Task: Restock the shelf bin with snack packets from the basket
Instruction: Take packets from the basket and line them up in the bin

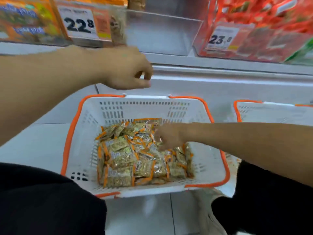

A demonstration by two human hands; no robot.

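A white basket with an orange rim (81, 126) stands on the floor and holds several gold-and-orange snack packets (128, 158). My right hand (169, 136) reaches down into the pile, fingers touching the packets; whether it grips one is blurred. My left hand (125, 68) hovers above the basket's far edge, below the clear shelf bin (160, 33), with its fingers loosely curled and nothing visible in them. The clear bin looks almost bare, with a few packets at its left side.
An orange-packed bin with a 22.8 price tag (77, 22) sits left of the clear bin, a red-packed bin tagged 23.8 (254, 31) to the right. A second white basket (271, 112) stands at the right. My dark-trousered knees flank the basket.
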